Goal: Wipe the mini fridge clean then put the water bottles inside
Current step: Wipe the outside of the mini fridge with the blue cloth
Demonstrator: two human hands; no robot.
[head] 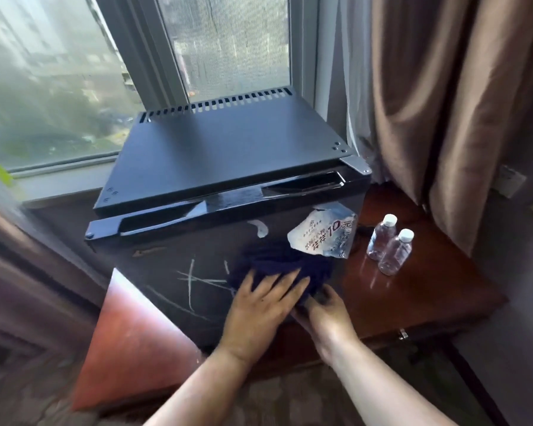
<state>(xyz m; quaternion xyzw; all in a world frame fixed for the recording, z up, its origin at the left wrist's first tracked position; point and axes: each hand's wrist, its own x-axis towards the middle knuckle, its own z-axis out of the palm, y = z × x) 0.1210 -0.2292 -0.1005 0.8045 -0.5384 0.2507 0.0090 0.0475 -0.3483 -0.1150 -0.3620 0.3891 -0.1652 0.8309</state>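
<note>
A black mini fridge [222, 155] stands on a reddish wooden table, its door shut and facing me. White scratch-like streaks [194, 281] and a torn white sticker [323, 235] mark the door. My left hand [259, 305] lies flat with fingers spread, pressing a dark blue cloth [283, 262] against the door. My right hand [326, 305] grips the cloth's lower right corner at the door's edge. Two small clear water bottles [390, 244] with white caps stand upright on the table, to the right of the fridge.
The wooden table [413, 296] extends right and forward of the fridge. A window [59, 81] is behind the fridge. Brown curtains [450, 96] hang at the right, close to the bottles. Patterned carpet lies below.
</note>
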